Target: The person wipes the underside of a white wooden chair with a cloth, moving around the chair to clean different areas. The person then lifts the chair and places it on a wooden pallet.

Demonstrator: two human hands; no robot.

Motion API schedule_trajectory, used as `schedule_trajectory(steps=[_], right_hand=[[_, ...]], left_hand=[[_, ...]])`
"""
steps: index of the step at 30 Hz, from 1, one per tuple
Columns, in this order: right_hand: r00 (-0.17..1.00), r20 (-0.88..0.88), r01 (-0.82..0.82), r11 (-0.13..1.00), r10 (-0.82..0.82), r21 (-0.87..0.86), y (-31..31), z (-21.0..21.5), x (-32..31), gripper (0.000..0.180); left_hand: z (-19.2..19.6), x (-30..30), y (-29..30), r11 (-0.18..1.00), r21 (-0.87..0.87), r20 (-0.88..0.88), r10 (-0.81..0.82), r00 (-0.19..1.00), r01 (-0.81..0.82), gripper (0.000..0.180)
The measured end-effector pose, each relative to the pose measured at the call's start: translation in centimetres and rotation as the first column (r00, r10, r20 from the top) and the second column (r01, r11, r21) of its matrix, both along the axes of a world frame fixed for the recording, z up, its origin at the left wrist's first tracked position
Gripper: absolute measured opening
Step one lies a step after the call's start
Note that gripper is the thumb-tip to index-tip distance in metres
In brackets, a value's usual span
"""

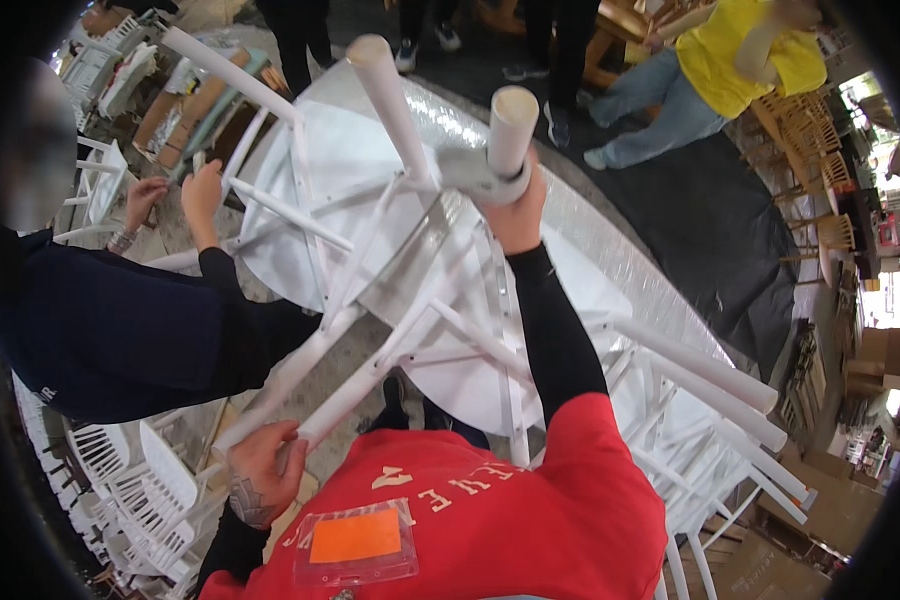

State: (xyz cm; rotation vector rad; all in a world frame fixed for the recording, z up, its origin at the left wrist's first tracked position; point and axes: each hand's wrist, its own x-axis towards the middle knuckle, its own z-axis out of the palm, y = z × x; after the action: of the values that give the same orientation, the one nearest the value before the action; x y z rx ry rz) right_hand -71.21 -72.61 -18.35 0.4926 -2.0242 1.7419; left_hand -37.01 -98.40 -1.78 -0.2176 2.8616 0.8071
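Observation:
White wooden chairs lie upside down in front of me, their seats (455,380) low and their legs pointing outward. My left hand (268,468) is closed round the end of a white chair leg (345,400) at the lower left. Farther off, my right hand (518,212) grips a greyish ring-shaped wrap (482,182) at the base of an upright chair leg (512,130). Part of that grip is hidden, and whether the ring is a roll I cannot tell. From it a translucent strip of film (405,262) stretches down between the chairs.
A co-worker in dark clothes (110,325) leans in from the left, both hands raised near a chair leg (235,80). More white chairs (710,450) are stacked at right. A person in yellow (735,60) stands beyond a black floor sheet (710,220). Cardboard boxes (820,490) stand lower right.

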Motion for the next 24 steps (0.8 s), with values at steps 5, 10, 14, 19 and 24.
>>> schedule_trajectory(steps=[5, 10, 14, 19, 24], right_hand=[[0.953, -0.105, -0.289, 0.956, 0.283, -0.043, 1.1, 4.3, -2.5, 0.052], [0.976, 0.216, -0.100, 0.950, 0.035, 0.297, 6.1, -9.0, -1.2, 0.051], [0.999, -0.008, -0.034, 0.935, 0.039, 0.354, 4.8, -5.8, -1.0, 0.049], [0.966, 0.044, -0.251, 0.964, 0.256, -0.087, 2.1, -0.4, -1.1, 0.040], [0.990, 0.127, 0.021, 0.948, -0.064, 0.319, 5.7, -12.1, 3.2, 0.048]], left_hand=[[0.7, -0.2, 0.3, 0.999, -0.050, 0.022, 0.005, 1.000, -0.004, 0.017], [1.0, -1.6, 0.2, 0.996, -0.070, -0.006, -0.057, 0.998, 0.057, 0.014], [0.9, -0.9, 0.7, 0.996, -0.090, -0.001, 0.010, 1.000, -0.010, 0.012], [0.7, -0.6, 0.9, 0.990, -0.111, 0.016, 0.085, 0.996, -0.082, 0.014], [0.6, -0.8, 0.1, 0.997, -0.071, -0.071, 0.038, 0.997, -0.044, 0.013]])
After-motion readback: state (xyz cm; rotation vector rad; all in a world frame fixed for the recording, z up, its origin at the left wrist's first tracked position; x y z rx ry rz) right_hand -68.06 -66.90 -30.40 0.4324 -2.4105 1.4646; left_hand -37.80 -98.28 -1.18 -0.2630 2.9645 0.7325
